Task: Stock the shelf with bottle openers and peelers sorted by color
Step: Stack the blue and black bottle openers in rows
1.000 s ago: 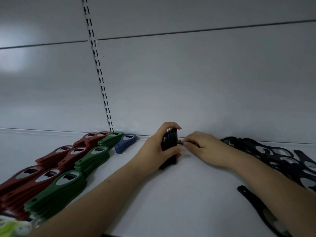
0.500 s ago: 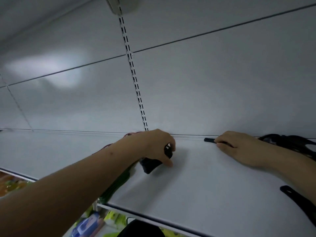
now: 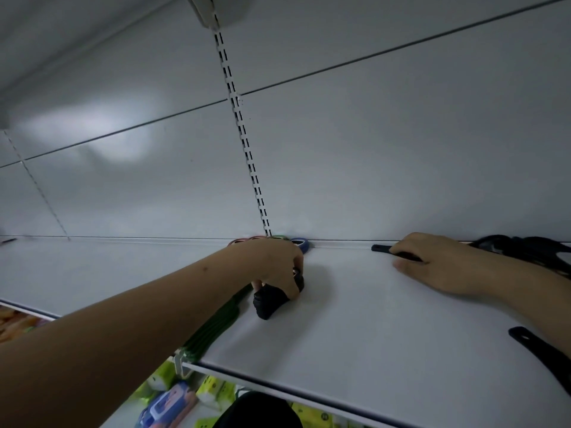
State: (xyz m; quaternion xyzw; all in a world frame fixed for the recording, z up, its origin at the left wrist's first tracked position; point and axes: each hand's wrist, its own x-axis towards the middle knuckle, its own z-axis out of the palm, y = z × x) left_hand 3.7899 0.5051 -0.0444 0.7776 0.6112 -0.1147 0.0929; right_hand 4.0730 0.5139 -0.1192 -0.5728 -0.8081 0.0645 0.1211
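1. my left hand point(image 3: 275, 267) is clenched round a stack of black bottle openers point(image 3: 268, 301); the stack's low end sits on the white shelf point(image 3: 355, 319), just right of the green bottle openers point(image 3: 216, 325).
2. my right hand point(image 3: 438, 261) lies knuckles-up on the shelf near the back wall point(image 3: 370, 165), fingers curled over a single black opener point(image 3: 384, 249); its tip pokes out left of the fingers, along the back edge.
3. blue bottle opener point(image 3: 300, 243) sits at the back by the slotted upright point(image 3: 244, 134), with red ones point(image 3: 244, 241) just left of it, mostly hidden behind my left hand.
4. pile of loose black openers point(image 3: 525, 250) is behind my right wrist; one more black opener point(image 3: 537, 350) lies alone under my right forearm, near the front edge.
5. packaged goods point(image 3: 173, 403) show on the level below.
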